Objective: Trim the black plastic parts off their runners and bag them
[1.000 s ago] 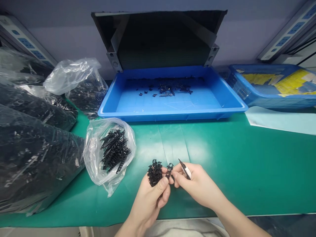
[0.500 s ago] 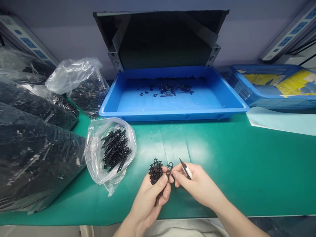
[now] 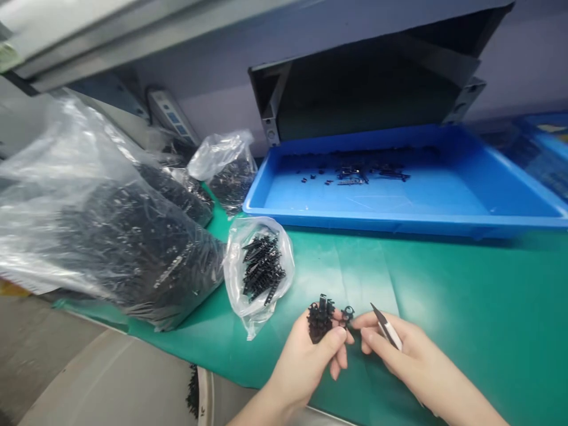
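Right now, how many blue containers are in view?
2: a wide tray at the back of the green table, and a basket to the tray's right, cut off by the picture's edge. The filled bags at left could hide more.

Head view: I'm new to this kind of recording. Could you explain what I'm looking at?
There is no machine here: a person works with two bare hands, and every picture comes from one camera worn on their head, looking forward and down.

The left hand holds a bunch of small black parts. A single black piece sits between the hands; whether the right hand touches it, I cannot tell. That hand holds a dark pointed tool with a white section.

On the green table stand an open clear bag of black parts, a blue tray with more, and, at the left, a large plastic bag.
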